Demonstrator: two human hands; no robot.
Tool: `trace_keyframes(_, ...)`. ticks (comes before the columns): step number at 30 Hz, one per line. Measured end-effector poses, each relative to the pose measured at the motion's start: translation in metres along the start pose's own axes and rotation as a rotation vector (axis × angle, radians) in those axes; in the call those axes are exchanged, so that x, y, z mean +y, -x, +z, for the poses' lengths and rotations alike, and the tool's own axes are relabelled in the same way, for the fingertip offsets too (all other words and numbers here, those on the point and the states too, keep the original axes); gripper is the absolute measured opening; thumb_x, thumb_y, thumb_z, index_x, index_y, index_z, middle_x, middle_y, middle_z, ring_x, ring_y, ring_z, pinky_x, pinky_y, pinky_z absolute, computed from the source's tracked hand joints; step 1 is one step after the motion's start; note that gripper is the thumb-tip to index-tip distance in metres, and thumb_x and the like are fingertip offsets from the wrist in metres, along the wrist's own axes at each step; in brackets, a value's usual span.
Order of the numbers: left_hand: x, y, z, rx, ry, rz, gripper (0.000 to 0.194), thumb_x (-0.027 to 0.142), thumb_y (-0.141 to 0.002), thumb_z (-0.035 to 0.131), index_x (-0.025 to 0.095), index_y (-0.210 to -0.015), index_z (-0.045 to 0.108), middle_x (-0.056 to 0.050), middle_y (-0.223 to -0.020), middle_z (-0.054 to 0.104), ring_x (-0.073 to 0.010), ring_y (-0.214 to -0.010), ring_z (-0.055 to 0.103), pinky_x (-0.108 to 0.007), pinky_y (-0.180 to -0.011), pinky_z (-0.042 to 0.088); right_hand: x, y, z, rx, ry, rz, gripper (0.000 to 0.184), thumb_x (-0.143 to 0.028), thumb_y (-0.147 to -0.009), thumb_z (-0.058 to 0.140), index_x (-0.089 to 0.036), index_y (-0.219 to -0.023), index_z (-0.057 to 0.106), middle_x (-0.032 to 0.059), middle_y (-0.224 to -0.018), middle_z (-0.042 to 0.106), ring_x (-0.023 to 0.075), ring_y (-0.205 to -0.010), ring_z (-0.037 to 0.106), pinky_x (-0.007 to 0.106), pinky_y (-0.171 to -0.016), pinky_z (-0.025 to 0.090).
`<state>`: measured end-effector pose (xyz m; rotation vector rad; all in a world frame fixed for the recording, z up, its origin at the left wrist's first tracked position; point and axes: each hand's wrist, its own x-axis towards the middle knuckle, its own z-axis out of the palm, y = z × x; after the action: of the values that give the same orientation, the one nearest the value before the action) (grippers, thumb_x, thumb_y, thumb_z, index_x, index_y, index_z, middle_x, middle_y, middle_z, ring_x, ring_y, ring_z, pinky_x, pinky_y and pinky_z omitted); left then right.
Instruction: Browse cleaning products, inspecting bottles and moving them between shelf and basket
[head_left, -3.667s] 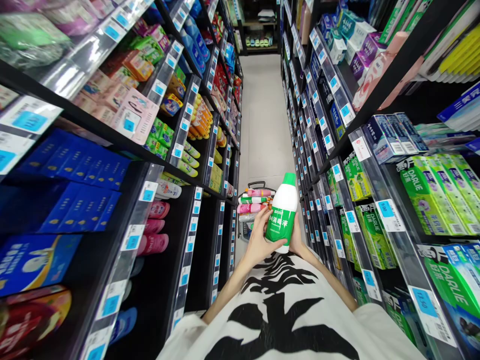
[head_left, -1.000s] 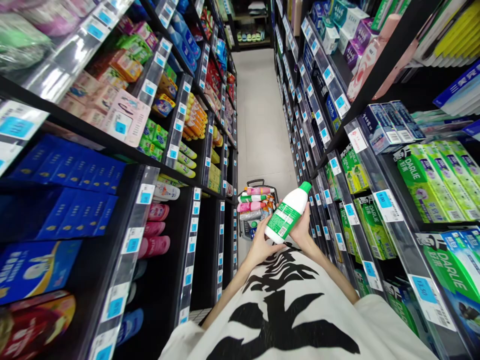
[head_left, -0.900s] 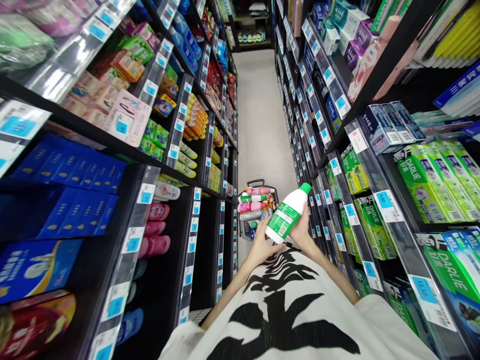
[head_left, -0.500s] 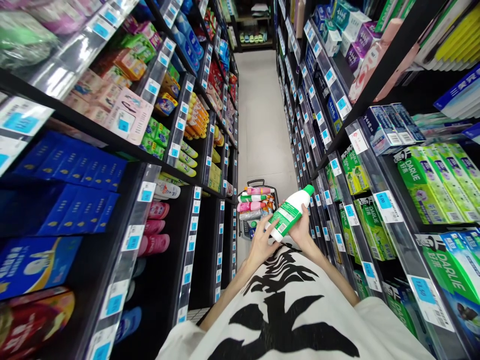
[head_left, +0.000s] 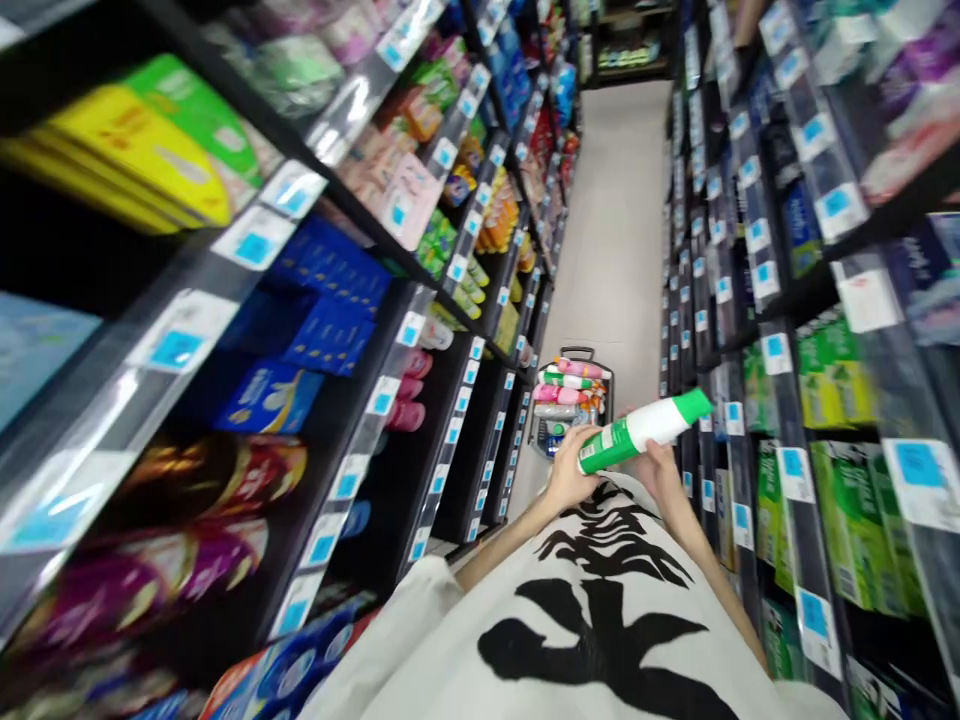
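Observation:
A white disinfectant bottle [head_left: 651, 425] with a green cap and green label lies almost sideways in front of my chest, its cap pointing right. My left hand [head_left: 571, 470] grips its base end. My right hand [head_left: 654, 468] holds it from beneath near the middle, fingers partly hidden behind it. Just beyond my hands, a shopping basket [head_left: 576, 352] on the floor holds pink, white and green bottles and other packed goods.
Tall shelves with price tags line both sides of a narrow aisle. Blue boxes [head_left: 330, 290] and pink bottles [head_left: 409, 400] sit on the left shelves. Green toothpaste boxes [head_left: 855, 510] fill the right shelves. Pale floor [head_left: 619, 220] runs ahead to a far rack.
My view has swung to the left, so the scene sits further right and is blurred. The bottle has gone from upright to tilted to nearly sideways, still in both hands.

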<state>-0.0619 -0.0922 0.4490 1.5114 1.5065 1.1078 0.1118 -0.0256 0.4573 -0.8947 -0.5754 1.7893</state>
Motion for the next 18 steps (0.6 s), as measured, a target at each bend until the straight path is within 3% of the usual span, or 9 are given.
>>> trace_keyframes(4, -0.025, 0.007, -0.013, -0.088, 0.288, -0.394, 0.085, 0.004, -0.051, 0.07, 0.019, -0.134, 0.069, -0.008, -0.126, 0.073, -0.0337, -0.115, 0.068, -0.048, -0.103, 0.056, 0.014, -0.015, -0.013, -0.066, 0.222, -0.02, 0.073, -0.034, -0.055, 0.098, -0.031, -0.122, 0.067, 0.0065, -0.121, 0.079, 0.0322, -0.108, 0.076, 0.058, -0.104, 0.058)
trace_keyframes(7, -0.04, 0.023, -0.019, -0.103, 0.328, -0.546, 0.082, 0.008, -0.053, 0.075, 0.02, -0.134, 0.07, -0.005, -0.115, 0.076, -0.0307, -0.104, 0.07, -0.04, -0.087, 0.059, 0.032, -0.025, -0.018, -0.057, 0.333, 0.04, 0.066, -0.035, -0.048, 0.101, -0.026, -0.106, 0.071, 0.0079, -0.105, 0.081, 0.03, -0.09, 0.077, 0.054, -0.089, 0.064)
trace_keyframes(12, -0.041, 0.034, -0.024, -0.144, 0.163, -0.496, 0.076, 0.018, -0.06, 0.087, 0.013, -0.133, 0.068, -0.007, -0.104, 0.077, -0.031, -0.093, 0.071, -0.036, -0.077, 0.058, 0.047, -0.03, -0.008, -0.012, 0.529, 0.013, 0.064, -0.04, -0.05, 0.101, -0.018, -0.102, 0.071, 0.0101, -0.099, 0.081, 0.0261, -0.083, 0.074, 0.045, -0.077, 0.063)
trace_keyframes(15, -0.035, 0.028, -0.029, -0.125, 0.031, -0.418, 0.08, 0.023, -0.062, 0.091, 0.011, -0.136, 0.063, -0.013, -0.111, 0.077, -0.0345, -0.098, 0.073, -0.042, -0.086, 0.06, 0.045, -0.028, 0.011, -0.023, 0.765, -0.073, 0.071, -0.046, -0.049, 0.101, -0.016, -0.106, 0.071, 0.0106, -0.099, 0.08, 0.0261, -0.084, 0.072, 0.043, -0.077, 0.062)
trace_keyframes(18, -0.033, 0.025, -0.033, -0.03, 0.0, -0.326, 0.073, 0.024, -0.065, 0.09, 0.013, -0.132, 0.062, -0.015, -0.119, 0.076, -0.0344, -0.106, 0.074, -0.046, -0.096, 0.059, 0.045, -0.018, 0.031, -0.058, 0.977, -0.132, 0.07, -0.052, -0.048, 0.101, -0.016, -0.1, 0.072, 0.0084, -0.09, 0.078, 0.0262, -0.078, 0.07, 0.042, -0.071, 0.061)
